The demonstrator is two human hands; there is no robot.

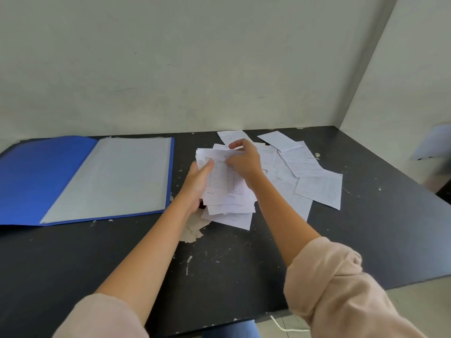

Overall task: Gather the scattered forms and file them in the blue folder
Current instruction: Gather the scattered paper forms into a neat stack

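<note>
Left hand (199, 182) clamps stack (225, 186) from beneath; right hand (244, 159) pinches top sheet. Square edges before reaching loose forms (317, 186); folder (48, 172) open.

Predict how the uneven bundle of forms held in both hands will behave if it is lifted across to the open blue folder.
The bundle of forms is thin paper, so it will probably sag where unsupported. Its edges are misaligned, so sheets could slide out. The left hand beneath and the right hand on top should steady it on the way to the blue folder.
</note>
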